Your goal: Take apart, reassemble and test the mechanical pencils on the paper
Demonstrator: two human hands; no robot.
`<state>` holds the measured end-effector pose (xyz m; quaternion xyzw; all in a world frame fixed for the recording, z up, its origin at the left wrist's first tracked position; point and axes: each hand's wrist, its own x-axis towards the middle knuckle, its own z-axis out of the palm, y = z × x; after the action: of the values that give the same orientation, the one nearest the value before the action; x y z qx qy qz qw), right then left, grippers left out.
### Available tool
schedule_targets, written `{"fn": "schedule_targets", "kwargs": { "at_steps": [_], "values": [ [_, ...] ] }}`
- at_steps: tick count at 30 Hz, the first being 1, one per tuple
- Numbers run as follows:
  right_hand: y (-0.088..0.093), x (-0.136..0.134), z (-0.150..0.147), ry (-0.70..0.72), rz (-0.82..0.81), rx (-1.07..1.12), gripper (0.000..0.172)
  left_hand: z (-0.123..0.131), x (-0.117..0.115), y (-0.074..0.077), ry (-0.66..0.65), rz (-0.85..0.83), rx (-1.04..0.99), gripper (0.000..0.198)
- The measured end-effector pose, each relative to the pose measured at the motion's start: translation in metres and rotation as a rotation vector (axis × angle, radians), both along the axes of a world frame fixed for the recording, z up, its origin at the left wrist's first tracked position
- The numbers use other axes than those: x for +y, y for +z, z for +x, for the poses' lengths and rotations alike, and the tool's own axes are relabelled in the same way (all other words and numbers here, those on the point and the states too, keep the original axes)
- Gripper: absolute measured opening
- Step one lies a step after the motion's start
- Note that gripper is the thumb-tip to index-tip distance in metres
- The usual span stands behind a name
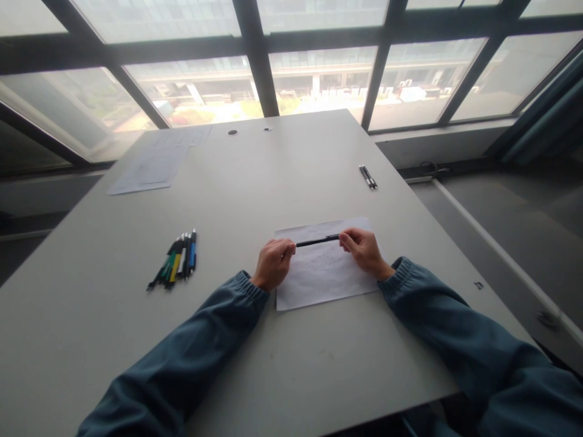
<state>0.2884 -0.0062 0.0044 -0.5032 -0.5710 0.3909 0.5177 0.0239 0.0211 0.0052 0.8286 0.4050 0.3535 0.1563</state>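
Showing a pale grey table (255, 364) standing against a wall of dark-framed windows (319, 79), daylight washing over the tabletop. Lying on the table: a sheet of white paper (319, 282) near the front edge, a fanned cluster of coloured pens (175, 261) to the left, a pair of dark pens (368, 176) far right, more sheets (155, 164) at the far left corner. Gripping a slim black pen (317, 241) at its two ends: left hand (273, 262) clenching one end, right hand (363, 250) pinching the other. Hovering level, just above the paper.
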Motion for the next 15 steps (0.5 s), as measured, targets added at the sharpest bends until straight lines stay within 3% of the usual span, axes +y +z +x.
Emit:
{"fn": "schedule_targets", "kwargs": {
  "at_steps": [8, 15],
  "values": [
    [-0.0007, 0.0006, 0.0008, -0.023, 0.016, 0.012, 0.041, 0.0003, 0.0020, -0.0011, -0.010, -0.038, -0.139, 0.034],
    [-0.0025, 0.0010, 0.0019, -0.039, 0.012, 0.022, 0.042, 0.0055, 0.0017, 0.0040, 0.011, 0.130, -0.224, 0.023]
  ]
}}
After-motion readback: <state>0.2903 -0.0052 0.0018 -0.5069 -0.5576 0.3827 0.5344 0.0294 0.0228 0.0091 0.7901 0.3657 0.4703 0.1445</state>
